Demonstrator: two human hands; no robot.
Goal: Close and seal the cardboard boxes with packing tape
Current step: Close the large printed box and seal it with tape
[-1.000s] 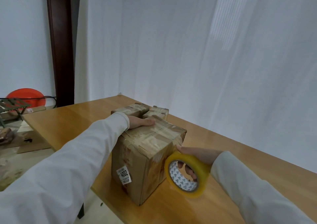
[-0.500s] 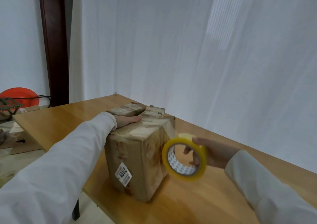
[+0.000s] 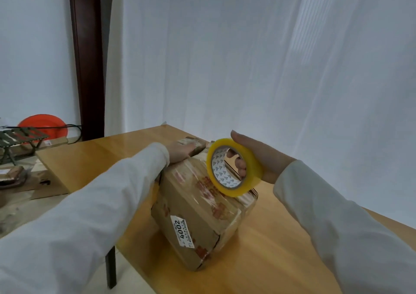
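Note:
A brown cardboard box [image 3: 198, 212] with a white "4002" label and shiny tape on it stands tilted on the wooden table [image 3: 270, 260]. My left hand [image 3: 181, 151] presses flat on the box's far top edge. My right hand [image 3: 256, 158] grips a yellow roll of packing tape [image 3: 234, 173], fingers through its core, held just above the box's upper right side. A strip of clear tape seems to run from the roll onto the box. A smaller taped box [image 3: 194, 142] lies behind, partly hidden by my left hand.
A white curtain hangs behind the table. To the left, beyond the table edge, lie flat cardboard [image 3: 45, 181], an orange round object [image 3: 42, 125] and a small folding rack [image 3: 20, 136]. A dark wooden post [image 3: 86, 57] stands at the back left.
My right hand has lifted the tape roll from low beside the box's right side to above its top. The box has tipped toward me, showing its labelled face more.

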